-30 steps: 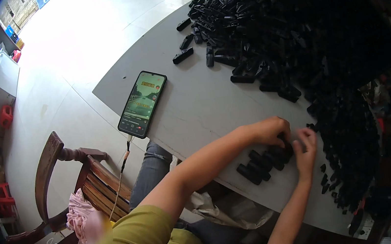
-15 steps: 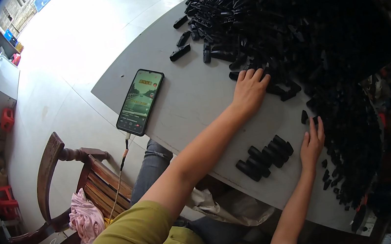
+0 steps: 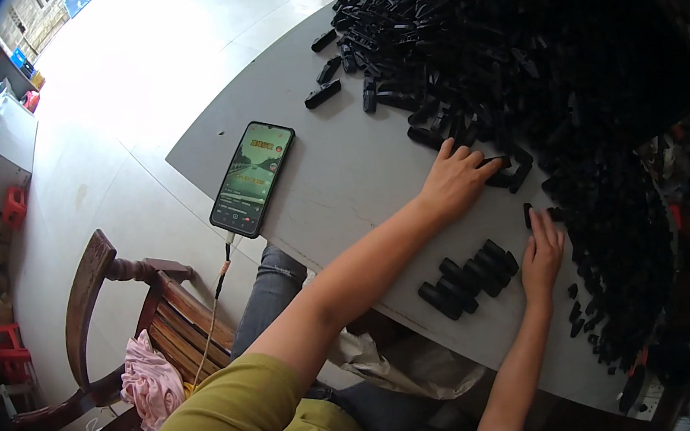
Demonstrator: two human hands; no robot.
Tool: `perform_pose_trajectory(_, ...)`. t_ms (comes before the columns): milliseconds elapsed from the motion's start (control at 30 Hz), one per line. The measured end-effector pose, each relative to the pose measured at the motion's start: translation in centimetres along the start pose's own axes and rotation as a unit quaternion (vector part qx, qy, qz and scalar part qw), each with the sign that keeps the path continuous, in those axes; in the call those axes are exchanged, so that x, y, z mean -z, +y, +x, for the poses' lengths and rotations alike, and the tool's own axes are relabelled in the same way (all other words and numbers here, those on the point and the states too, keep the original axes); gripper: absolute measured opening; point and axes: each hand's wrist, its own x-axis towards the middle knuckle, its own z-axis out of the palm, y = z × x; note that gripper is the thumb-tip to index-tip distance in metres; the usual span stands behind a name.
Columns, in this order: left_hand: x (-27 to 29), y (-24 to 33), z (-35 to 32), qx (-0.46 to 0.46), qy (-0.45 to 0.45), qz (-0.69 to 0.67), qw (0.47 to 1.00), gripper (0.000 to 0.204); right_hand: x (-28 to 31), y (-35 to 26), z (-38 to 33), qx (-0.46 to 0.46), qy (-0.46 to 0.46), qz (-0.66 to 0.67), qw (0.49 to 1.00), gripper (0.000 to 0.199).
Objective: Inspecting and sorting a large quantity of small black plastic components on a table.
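My left hand [image 3: 454, 184] is over the grey table with its fingers spread. Its fingertips reach the near edge of a heap of black plastic parts [image 3: 392, 43], beside a dark angular part [image 3: 520, 170]. Nothing shows in its grip, though the undersides of the fingers are hidden. My right hand [image 3: 542, 259] rests lower on the table, fingers together against a small black piece [image 3: 528, 212]. Between my forearms lies a row of several rounded black parts [image 3: 463, 283], set side by side.
A phone [image 3: 253, 180] with a lit screen lies at the table's left edge [image 3: 189, 153], a cable [image 3: 221, 280] hanging from it. A wooden chair [image 3: 175, 316] with a pink cloth [image 3: 151, 376] stands at left. More small black pieces [image 3: 615, 311] spread along the right.
My left hand has drawn back from the heap, toward me and slightly right. The right hand has shifted a little left, and the small black piece at its fingertips has moved left too.
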Motion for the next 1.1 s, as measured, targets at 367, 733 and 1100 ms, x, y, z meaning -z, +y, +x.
perform_pose_trajectory(367,1.2,0.2,0.1,0.001,-0.079,-0.088,0.993,0.030,-1.0,1.5,-0.6,-0.034,0.043,-0.034,0.998,0.055)
perform_pose_trajectory(733,2.4,1.5,0.4,-0.054,-0.034,-0.108,0.992,0.031,0.3,-0.3,0.6,-0.016,0.067,0.048,0.996,0.038)
perform_pose_trajectory(1100,1.5,3.0,-0.5,-0.114,-0.130,-0.067,0.983,0.019,0.7,-1.2,0.0,-0.155,-0.010,0.114,0.981,0.027)
